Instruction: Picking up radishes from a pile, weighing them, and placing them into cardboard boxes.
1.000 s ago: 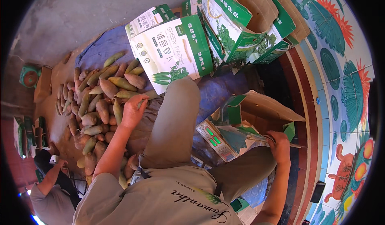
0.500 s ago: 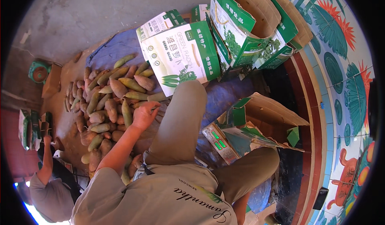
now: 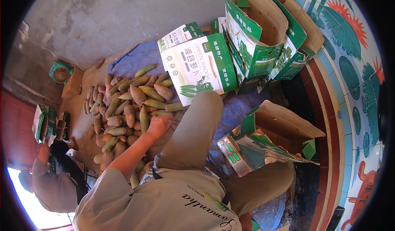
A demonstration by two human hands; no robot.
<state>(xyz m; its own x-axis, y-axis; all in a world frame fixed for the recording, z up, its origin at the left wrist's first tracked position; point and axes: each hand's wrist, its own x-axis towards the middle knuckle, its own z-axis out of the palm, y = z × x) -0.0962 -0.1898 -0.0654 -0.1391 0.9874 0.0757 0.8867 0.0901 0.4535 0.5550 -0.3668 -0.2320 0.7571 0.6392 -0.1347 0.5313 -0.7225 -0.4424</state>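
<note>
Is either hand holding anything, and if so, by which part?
Nothing held shows in the left hand near the radishes, but its palm is hidden, so I can't tell. The right hand isn't visible.

From where I stand, the radishes [image 3: 129, 113] lie in a loose heap on the floor [image 3: 80, 124], green ones mixed with reddish-brown, pointing every way. One slim green radish [image 3: 144, 120] lies close to the left hand [image 3: 160, 126]. The cardboard box [image 3: 288, 122], brown inside with green flaps, gapes open near the right knee [image 3: 284, 173].

Greyish-beige short-sleeved shirt [image 3: 152, 202], black script print [image 3: 209, 210]; olive-brown trousers [image 3: 193, 132].
</note>
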